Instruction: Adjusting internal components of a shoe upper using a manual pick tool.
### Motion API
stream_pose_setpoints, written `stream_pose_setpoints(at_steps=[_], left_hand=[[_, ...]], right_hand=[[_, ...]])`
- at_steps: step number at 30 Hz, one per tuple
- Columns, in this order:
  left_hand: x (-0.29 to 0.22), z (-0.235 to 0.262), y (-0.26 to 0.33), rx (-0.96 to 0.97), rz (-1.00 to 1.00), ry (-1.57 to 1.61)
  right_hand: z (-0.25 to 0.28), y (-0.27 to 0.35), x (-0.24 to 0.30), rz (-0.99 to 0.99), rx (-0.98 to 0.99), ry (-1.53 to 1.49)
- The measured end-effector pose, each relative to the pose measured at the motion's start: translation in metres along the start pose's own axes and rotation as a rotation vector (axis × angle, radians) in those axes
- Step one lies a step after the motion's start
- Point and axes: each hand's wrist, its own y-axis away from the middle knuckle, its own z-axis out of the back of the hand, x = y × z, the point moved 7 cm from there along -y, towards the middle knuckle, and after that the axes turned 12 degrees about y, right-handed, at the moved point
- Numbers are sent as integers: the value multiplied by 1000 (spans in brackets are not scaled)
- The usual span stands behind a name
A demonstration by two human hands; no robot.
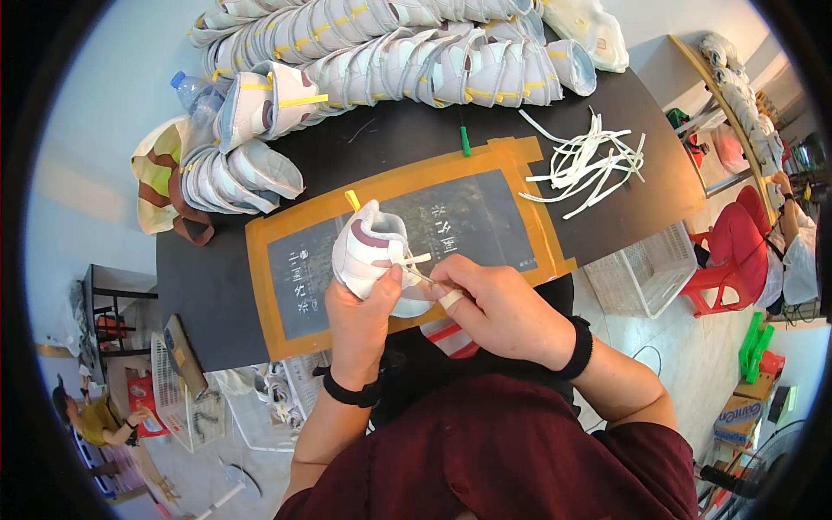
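My left hand (361,319) grips a white and pale-grey shoe upper (364,256) with a dark mauve patch and a yellow tab, thumb pressed on its near side. A short white lace end (417,259) sticks out from its right side. Close beside it, my right hand (485,303) pinches a thin grey rod-like tool (419,275) whose tip meets the upper by the lace. A light bandage wraps one of the right fingers. The tool's far end is hidden in the fingers.
Long nested rows of shoe uppers (425,69) line the table's back. Loose white laces (589,165) lie right, near a green-handled tool (465,141). A dark mat (477,199) is edged with tan tape. White crates (646,273) stand below; two people work nearby.
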Motion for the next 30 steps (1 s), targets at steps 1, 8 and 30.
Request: stream_pose_setpoints(at_steps=[1, 8, 30], left_hand=[[0, 0, 0, -10, -3, 8], [0, -3, 1, 6, 6, -49], [-4, -2, 0, -1, -218, -547]], right_hand=[[-1, 1, -2, -2, -2, 0], [0, -1, -6, 52, -63, -34], [-11, -46, -29, -218, 411, -245]])
